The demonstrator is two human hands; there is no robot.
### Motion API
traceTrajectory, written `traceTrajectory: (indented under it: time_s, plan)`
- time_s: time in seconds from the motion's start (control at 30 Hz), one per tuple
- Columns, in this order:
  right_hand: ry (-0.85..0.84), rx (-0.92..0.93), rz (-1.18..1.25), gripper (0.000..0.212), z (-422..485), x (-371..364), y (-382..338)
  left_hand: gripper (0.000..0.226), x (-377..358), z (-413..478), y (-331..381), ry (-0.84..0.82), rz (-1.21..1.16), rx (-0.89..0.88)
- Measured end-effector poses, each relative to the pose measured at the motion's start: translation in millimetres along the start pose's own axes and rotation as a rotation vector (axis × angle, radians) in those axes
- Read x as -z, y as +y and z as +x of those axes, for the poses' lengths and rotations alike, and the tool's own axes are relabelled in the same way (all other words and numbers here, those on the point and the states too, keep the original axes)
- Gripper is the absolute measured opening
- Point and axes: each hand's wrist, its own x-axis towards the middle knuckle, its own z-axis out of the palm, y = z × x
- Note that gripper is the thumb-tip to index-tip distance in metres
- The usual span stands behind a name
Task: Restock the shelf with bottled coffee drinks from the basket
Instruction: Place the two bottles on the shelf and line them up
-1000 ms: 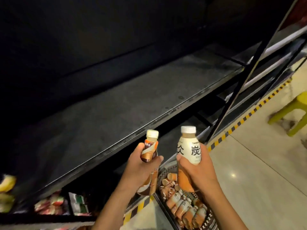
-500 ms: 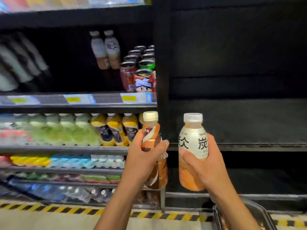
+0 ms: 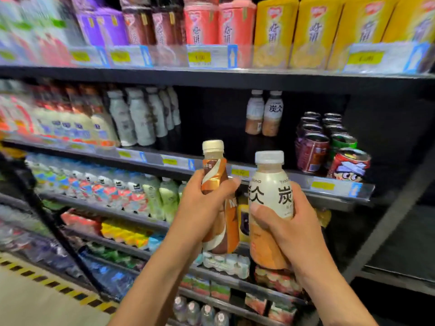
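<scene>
My left hand [image 3: 202,208] grips a brown-and-orange coffee bottle [image 3: 215,175] with a cream cap, held upright. My right hand [image 3: 289,229] grips a white-and-orange coffee bottle [image 3: 270,191] with black characters and a white cap, also upright. Both bottles are in front of the dark shelf [image 3: 294,182] at chest height. Two matching white-label bottles [image 3: 264,112] stand far back on that shelf, with open dark space in front of them and to their left. The basket is out of view.
Stacked cans [image 3: 329,142] sit on the same shelf to the right, grey-white bottles [image 3: 141,116] to the left. Yellow and pink boxes [image 3: 270,31] fill the shelf above. Water and drink bottles [image 3: 117,189] line lower shelves. Yellow-black floor tape [image 3: 58,288] runs at lower left.
The view has swung up and left from the empty shelf bay and basket to the stocked shelves. Both hands kept their bottles and rose toward the shelf with the two white-label bottles.
</scene>
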Motion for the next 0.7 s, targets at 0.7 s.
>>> traceTrajectory:
  time_s: [0.7]
  plan:
    - [0.093, -0.250, -0.022, 0.013, 245.1, -77.3, -10.4, 0.060, -0.8, 271.2, 20.9, -0.041, -0.073, 0.073]
